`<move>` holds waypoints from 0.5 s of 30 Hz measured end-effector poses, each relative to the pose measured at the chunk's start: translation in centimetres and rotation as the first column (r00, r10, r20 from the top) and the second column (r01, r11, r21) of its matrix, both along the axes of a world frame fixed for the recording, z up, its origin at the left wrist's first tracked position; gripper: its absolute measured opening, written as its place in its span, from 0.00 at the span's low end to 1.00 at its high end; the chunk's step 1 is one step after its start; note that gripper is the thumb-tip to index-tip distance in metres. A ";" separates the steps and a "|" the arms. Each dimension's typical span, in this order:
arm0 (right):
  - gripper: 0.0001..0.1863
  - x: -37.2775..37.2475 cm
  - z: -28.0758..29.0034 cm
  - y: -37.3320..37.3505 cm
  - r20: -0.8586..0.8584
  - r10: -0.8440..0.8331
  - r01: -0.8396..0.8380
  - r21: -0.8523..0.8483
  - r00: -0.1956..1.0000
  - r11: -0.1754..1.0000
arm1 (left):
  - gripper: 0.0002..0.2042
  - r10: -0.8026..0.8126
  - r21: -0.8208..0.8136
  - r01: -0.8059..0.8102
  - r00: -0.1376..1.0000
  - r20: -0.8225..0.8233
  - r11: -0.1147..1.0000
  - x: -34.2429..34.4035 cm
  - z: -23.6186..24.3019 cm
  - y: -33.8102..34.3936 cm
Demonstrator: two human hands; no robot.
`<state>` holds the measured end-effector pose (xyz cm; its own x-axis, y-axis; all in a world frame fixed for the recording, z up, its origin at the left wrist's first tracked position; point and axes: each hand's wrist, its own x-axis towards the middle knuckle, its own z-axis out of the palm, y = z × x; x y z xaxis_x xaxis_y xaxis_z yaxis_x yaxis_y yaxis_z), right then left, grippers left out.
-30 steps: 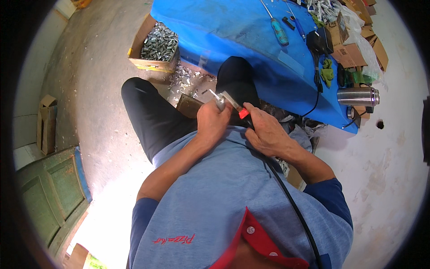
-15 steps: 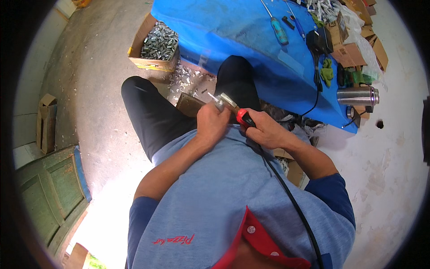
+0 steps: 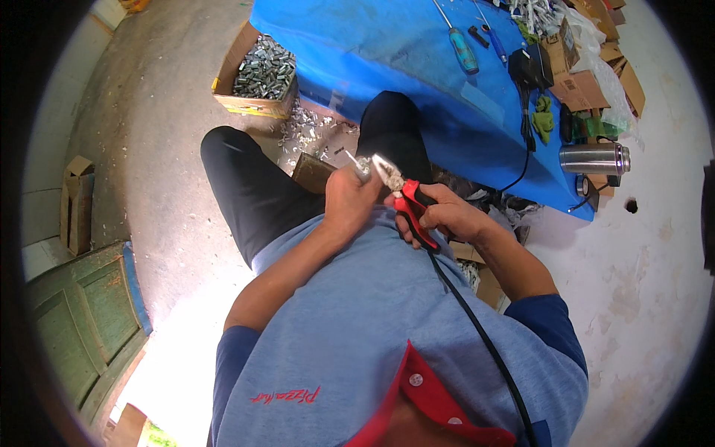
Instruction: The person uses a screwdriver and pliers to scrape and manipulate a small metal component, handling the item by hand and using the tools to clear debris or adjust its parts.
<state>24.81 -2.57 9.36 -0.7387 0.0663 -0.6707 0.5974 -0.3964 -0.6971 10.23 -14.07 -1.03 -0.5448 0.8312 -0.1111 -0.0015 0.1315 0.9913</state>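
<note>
My left hand (image 3: 350, 200) is closed around a small silvery metal piece (image 3: 363, 171). Its top pokes out above my fingers, with a thin pale tip jutting up and to the left. In my right hand (image 3: 453, 214) are pliers (image 3: 410, 195) with red and black handles, my fingers wrapped about the grips. The metal jaws of the pliers point up and left, just right of the metal piece and seemingly apart from it. Most of the piece is hidden inside my left fist.
A cardboard box (image 3: 257, 108) full of small metal cylinders stands on the floor ahead. Whitish scraps (image 3: 309, 130) lie beside it. The blue-covered table (image 3: 357, 45) holds a screwdriver (image 3: 462, 51), a black adapter (image 3: 530, 67) and a steel flask (image 3: 594, 159). A black cable (image 3: 484, 328) crosses my shirt.
The pliers have drawn back from the metal piece to the right, and their handles have spread and turned into view. My left hand has barely moved.
</note>
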 end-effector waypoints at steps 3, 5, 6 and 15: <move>0.31 0.8 -0.1 0.1 0.018 0.082 -0.083 0.309 0.996 0.947 | 0.12 0.030 -0.096 -0.037 0.996 -0.078 0.995 0.0 0.4 0.1; 0.31 1.0 0.6 0.4 0.051 0.192 -0.189 0.538 0.980 0.821 | 0.14 0.049 -0.096 -0.060 0.992 -0.116 0.994 0.2 0.4 0.2; 0.31 1.0 0.9 0.6 0.088 0.248 -0.252 0.585 0.965 0.771 | 0.15 0.059 -0.097 -0.073 0.989 -0.135 0.993 0.3 0.3 0.2; 0.28 0.3 3.3 2.8 0.271 0.493 -0.475 0.807 0.827 0.352 | 0.16 -0.029 -0.127 -0.003 0.967 -0.253 0.992 0.2 0.9 0.1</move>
